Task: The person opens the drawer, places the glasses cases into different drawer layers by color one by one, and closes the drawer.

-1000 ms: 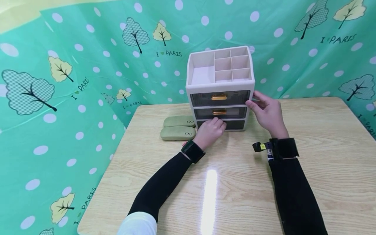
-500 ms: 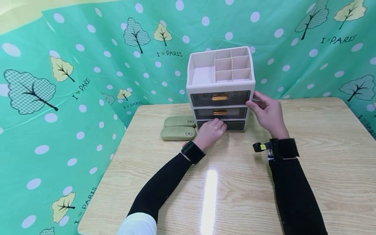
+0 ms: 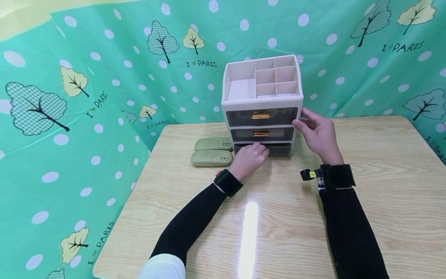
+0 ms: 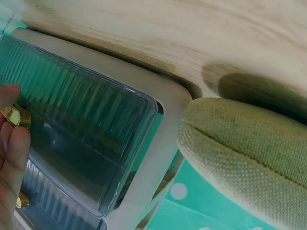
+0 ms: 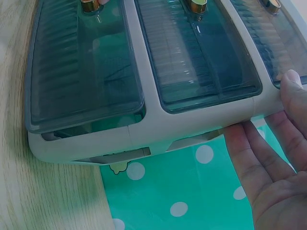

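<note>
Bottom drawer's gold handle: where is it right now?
The gold handle is at the left edge of the left wrist view, pinched by the left hand on the front of the bottom drawer.

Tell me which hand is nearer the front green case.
Left. The left hand pinches the bottom handle, just beside the case; the right hand holds the opposite side of the organizer.

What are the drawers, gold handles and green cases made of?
Drawers: probably plastic, see-through, dark-tinted and glossy, with reflections. Handles: gold-coloured and shiny, maybe metal, maybe coated plastic. Green cases: matte, probably cloth-covered; one shows a weave and seam up close.
</note>
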Available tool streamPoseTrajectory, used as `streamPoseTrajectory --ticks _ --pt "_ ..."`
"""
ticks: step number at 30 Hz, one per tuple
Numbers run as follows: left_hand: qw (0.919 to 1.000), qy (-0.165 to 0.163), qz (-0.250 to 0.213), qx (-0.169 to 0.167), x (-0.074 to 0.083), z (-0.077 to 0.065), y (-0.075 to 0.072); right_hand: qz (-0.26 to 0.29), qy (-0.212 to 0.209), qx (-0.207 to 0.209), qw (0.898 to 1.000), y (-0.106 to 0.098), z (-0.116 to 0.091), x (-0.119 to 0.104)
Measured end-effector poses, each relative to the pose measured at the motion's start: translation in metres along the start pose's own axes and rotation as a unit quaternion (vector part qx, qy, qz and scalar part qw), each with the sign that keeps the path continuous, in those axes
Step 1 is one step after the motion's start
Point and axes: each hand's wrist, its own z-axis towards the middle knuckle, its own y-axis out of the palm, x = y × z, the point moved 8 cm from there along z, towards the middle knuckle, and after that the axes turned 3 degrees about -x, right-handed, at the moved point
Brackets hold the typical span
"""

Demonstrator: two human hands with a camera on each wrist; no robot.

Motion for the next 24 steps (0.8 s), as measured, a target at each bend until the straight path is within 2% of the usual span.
streamPoseTrajectory --ticks 14,24 --pt "0.9999 -0.002 -0.012 -0.007 0.0021 -0.0042 -0.0045 -0.008 -0.004 -0.003 1.0 0.0015 0.0007 0.002" --pt "0.9999 0.001 -0.017 0.0 0.0049 -0.0075 -0.0084 -0.004 -0.008 -0.003 1.0 0.0011 0.0003 -0.0002"
